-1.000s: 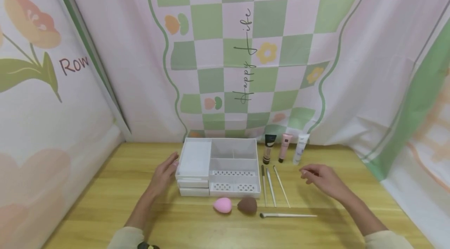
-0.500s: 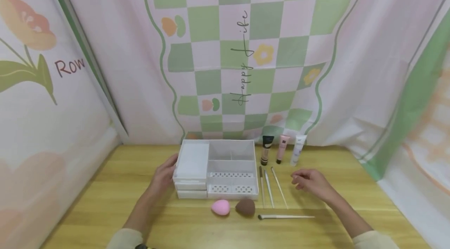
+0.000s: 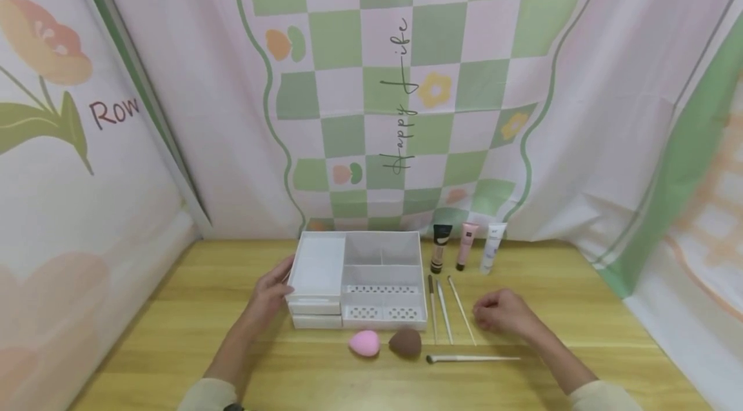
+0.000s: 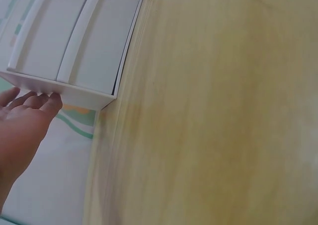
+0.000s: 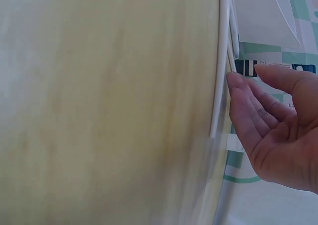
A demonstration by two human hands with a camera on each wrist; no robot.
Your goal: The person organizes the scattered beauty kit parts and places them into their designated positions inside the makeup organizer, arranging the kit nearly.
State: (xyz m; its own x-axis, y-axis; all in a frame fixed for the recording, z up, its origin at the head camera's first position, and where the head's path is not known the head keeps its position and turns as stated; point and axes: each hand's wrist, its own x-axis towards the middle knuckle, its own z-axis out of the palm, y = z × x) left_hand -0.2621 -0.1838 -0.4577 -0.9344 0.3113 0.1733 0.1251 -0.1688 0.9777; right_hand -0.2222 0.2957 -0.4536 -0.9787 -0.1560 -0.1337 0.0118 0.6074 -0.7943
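Note:
A white storage organizer [image 3: 383, 250] with compartments and small drawers [image 3: 316, 313] stands at the back of the table. My left hand [image 3: 269, 291] touches its left side; in the left wrist view the fingertips [image 4: 49, 103] lie against the side wall. To the right of the organizer lie three slim makeup brushes [image 3: 458, 301], side by side. My right hand [image 3: 505, 311] hovers just right of them, fingers bent, thumb and fingertips apart in the right wrist view, with nothing held. Another makeup brush [image 3: 473, 358] lies crosswise in front.
A pink makeup sponge [image 3: 364, 343] and a brown one [image 3: 405, 342] lie before the organizer. Behind the brushes are a black-capped tube [image 3: 439, 248], a pink tube [image 3: 467, 246] and a white tube [image 3: 493, 248]. A patterned curtain [image 3: 389, 95] hangs behind the wooden table [image 3: 325, 385].
My right hand has moved left and a little nearer to me, towards the slim brushes, its fingers bending more. The left hand has stayed at the organizer's side. The view has shifted slightly.

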